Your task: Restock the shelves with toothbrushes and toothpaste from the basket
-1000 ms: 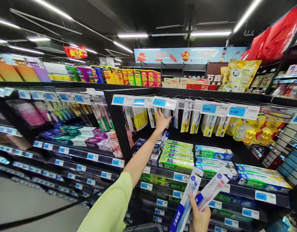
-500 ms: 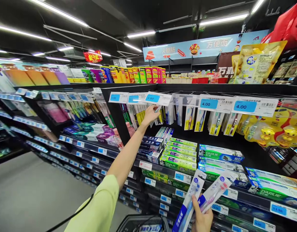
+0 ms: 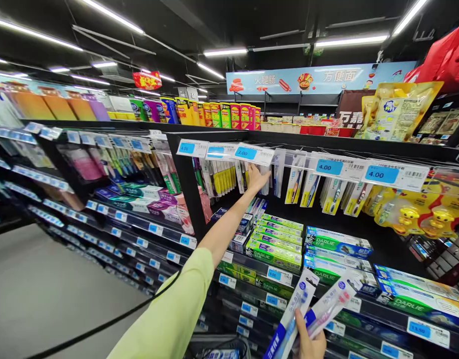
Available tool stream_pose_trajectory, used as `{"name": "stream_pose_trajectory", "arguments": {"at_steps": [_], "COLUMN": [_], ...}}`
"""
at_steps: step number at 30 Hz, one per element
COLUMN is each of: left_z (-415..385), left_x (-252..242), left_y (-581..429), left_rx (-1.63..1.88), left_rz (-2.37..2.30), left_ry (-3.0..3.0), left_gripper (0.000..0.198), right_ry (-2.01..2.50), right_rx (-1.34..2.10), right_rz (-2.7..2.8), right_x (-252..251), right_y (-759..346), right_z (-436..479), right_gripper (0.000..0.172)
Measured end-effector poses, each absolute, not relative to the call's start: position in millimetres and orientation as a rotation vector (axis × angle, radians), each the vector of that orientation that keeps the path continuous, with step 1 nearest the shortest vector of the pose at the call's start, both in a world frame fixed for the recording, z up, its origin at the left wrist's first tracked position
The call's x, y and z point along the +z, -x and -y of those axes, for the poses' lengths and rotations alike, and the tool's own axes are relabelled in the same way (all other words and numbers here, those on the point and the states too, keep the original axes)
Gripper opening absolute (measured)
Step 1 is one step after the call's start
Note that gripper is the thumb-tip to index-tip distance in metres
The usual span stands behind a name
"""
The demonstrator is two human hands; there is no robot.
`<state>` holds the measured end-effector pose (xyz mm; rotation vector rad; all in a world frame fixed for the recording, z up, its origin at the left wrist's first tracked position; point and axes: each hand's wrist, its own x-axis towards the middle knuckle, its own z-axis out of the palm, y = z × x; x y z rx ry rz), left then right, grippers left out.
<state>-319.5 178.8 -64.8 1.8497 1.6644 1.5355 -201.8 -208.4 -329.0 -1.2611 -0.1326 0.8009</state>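
From where I stand, the black shelf rack (image 3: 189, 197) bears Darlie toothpaste boxes (image 3: 276, 245). Above these boxes hangs a row of toothbrush packs (image 3: 293, 187), the left hand (image 3: 257, 178) among them, its fingers' grip unclear. Below the boxes, the right hand (image 3: 312, 342) clasps two packaged toothbrushes (image 3: 290, 316).

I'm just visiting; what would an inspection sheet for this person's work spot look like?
Surface: dark shelf carrying stacked toothpaste boxes.
Job's things: two packaged toothbrushes, one blue, one pink; more toothbrush packs hang above the shelf.
Clutter: dark basket, partly visible at the bottom edge.
Hands: left hand reaches among the hanging packs, grip unclear; right hand holds both packaged toothbrushes.
Cables: thin black cord runs from lower left to the sleeve.
Surroundings: colourful canisters, blue overhead sign, ceiling lights.
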Motion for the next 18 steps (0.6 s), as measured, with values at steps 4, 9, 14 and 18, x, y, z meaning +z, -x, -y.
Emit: {"name": "stream_pose_trajectory", "arguments": {"at_steps": [4,9,14,18], "left_z": [-189,-193,-193,-190], "left_x": [-66,-54,-29,-15], "left_y": [308,347,392,407], "left_rx": [1.497,1.340,1.190,1.182], "left_rz": [-1.710,-1.685,-1.714,-1.706], "left_ry": [-1.848,-1.961,-2.060,-2.209], "left_gripper": [0.087,0.065,0.043,0.019], "right_ry": [1.315,1.243,1.193,1.169], "right_rx": [0.727,0.750,0.784,0.796], "right_rz": [0.084,0.005,0.001,0.053], "right_x": [-329,-325,-317,-316], "right_y": [192,188,196,202], "right_z": [216,222,220,217], "right_gripper": [0.068,0.070,0.069,0.069]}}
